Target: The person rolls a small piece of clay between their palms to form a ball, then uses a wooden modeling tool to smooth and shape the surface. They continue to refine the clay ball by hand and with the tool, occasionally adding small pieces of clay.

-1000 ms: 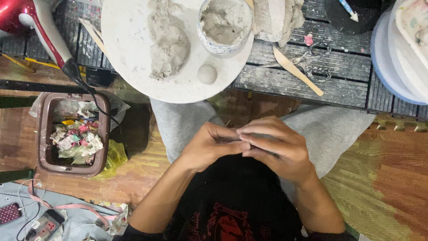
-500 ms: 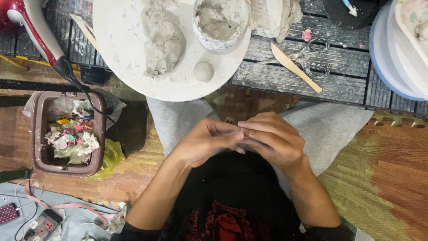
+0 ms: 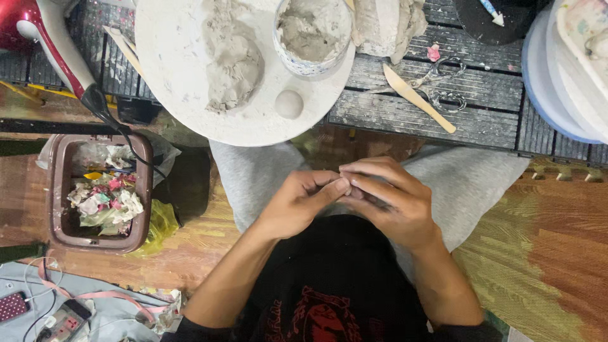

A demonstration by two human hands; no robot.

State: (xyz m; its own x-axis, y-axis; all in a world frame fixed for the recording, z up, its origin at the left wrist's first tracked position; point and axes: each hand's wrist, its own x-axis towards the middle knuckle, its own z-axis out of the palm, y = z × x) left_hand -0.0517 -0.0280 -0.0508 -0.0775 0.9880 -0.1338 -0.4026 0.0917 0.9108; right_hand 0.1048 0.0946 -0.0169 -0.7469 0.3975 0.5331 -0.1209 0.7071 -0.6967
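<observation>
My left hand (image 3: 297, 202) and my right hand (image 3: 386, 199) meet over my lap, above grey trousers and a black shirt. The fingertips of both press together at the middle, fingers curled in. Whatever lies between them is hidden by the fingers. Just beyond the hands, a round white board (image 3: 177, 69) carries a lump of grey clay (image 3: 233, 63), a small clay ball (image 3: 289, 103) and a bowl of clay (image 3: 313, 30).
A wooden modelling knife (image 3: 418, 98) and scissors (image 3: 440, 85) lie on the dark slatted table (image 3: 481, 107). A brown bin (image 3: 60, 190) of scraps stands at left, a red appliance with a black cord (image 3: 50, 38) above it. Stacked plates (image 3: 557, 82) sit at right.
The view has shifted slightly. My hands stay joined over my lap, with the fingers working a little against each other.
</observation>
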